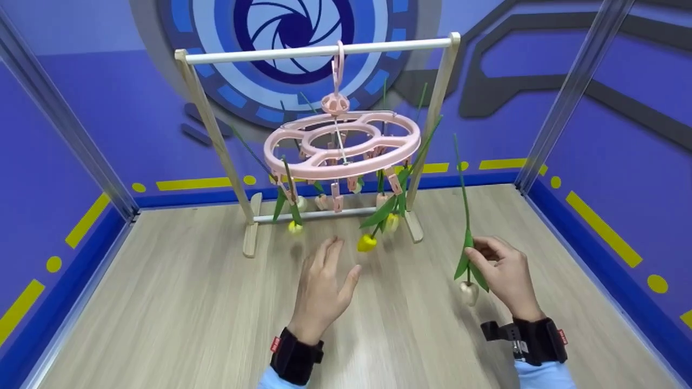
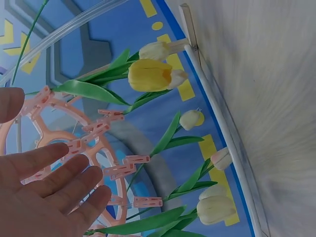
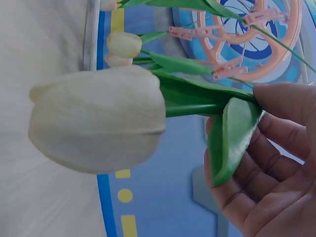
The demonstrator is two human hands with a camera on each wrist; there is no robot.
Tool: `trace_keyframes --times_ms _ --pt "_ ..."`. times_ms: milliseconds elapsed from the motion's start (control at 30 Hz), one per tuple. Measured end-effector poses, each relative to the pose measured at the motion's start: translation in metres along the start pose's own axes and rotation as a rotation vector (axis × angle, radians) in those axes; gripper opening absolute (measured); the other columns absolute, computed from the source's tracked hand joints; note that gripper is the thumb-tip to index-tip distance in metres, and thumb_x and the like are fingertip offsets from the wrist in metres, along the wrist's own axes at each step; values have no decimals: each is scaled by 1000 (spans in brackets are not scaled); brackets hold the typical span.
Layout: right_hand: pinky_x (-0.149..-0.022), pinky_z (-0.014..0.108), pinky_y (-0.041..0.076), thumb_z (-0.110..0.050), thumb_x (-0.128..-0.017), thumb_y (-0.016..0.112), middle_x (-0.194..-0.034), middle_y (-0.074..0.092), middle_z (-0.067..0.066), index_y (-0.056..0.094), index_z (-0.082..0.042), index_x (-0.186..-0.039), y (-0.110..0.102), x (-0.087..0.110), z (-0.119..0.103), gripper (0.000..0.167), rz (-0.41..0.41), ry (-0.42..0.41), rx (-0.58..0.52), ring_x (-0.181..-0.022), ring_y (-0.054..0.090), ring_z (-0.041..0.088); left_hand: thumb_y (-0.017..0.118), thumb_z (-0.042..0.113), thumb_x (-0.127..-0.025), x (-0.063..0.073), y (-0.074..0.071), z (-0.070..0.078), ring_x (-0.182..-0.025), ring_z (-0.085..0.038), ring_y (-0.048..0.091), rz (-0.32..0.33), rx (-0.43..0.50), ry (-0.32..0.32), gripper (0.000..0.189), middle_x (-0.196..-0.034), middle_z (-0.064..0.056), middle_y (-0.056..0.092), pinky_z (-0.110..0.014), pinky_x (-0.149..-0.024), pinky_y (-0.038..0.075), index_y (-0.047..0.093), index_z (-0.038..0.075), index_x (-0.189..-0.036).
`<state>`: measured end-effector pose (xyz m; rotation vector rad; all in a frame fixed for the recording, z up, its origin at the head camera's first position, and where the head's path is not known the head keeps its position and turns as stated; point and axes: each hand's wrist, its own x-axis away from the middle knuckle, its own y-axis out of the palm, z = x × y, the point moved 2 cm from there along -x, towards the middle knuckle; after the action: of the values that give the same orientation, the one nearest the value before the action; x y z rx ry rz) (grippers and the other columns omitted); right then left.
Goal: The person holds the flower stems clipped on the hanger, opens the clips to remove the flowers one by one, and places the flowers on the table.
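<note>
A white artificial tulip (image 1: 469, 293) hangs head down from my right hand (image 1: 507, 275), its stem and leaves pinched between thumb and fingers. In the right wrist view the white bloom (image 3: 98, 121) fills much of the picture. My left hand (image 1: 323, 286) is raised over the table in front of the rack, fingers extended, holding nothing. Beyond it hangs a round pink clip hanger (image 1: 346, 172) with several clothespins (image 1: 337, 197). Several tulips hang upside down from the clips, among them a yellow tulip (image 1: 367, 243) just past my left fingertips.
A wooden stand (image 1: 213, 129) with a white top bar (image 1: 259, 55) carries the hanger by its hook. Its feet (image 1: 250, 240) rest on the wood-grain table (image 1: 178, 302). Blue printed panels (image 1: 638, 178) enclose the back and both sides, with metal corner posts (image 1: 567, 92).
</note>
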<state>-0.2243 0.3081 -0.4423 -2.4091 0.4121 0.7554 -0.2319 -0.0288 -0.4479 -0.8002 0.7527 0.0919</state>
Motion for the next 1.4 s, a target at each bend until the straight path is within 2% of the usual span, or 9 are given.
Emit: trace_keyframes --times_ms 167,300,567,967,1233,1400 --pt "-67 10 48 3 -90 77 -87 73 7 77 -2 -106 -8 1 11 17 5 36 40 -74 61 0 70 33 -99 5 6 2 -126 -37 60 -31 -64 5 55 -141 -21 59 -56 -104 47 60 -3 -139" --pt "-67 10 46 2 -90 77 -87 73 9 76 0 -108 -12 0 19 18 -4 58 76 -73 60 -1 70 32 -98 6 12 4 -127 -37 58 -44 -105 37 54 -139 -20 60 -55 -105 47 61 -4 -137" --pt "-68 14 46 -3 -93 75 -89 73 9 75 0 -114 -12 0 34 21 -101 162 136 -73 61 3 69 34 -100 8 19 9 -130 -35 56 -116 -124 41 55 -139 -19 59 -53 -110 45 58 -1 -141" --pt "-69 34 50 -11 -98 69 -96 73 17 69 5 -120 -11 4 56 27 -315 330 256 -88 68 33 71 33 -98 9 23 11 -130 -33 56 -129 -134 56 56 -138 -19 60 -51 -110 43 60 -2 -140" --pt "-66 34 48 -9 -95 66 -93 71 14 68 7 -119 -3 6 68 28 -384 375 258 -78 63 21 71 33 -98 9 23 9 -130 -33 56 -132 -124 55 53 -137 -19 61 -51 -110 43 62 -2 -136" --pt "-70 39 50 -6 -94 66 -92 70 14 68 8 -117 1 10 72 26 -401 381 274 -80 65 25 71 33 -98 10 24 9 -129 -33 57 -124 -125 66 53 -137 -19 61 -51 -110 44 62 -3 -136"
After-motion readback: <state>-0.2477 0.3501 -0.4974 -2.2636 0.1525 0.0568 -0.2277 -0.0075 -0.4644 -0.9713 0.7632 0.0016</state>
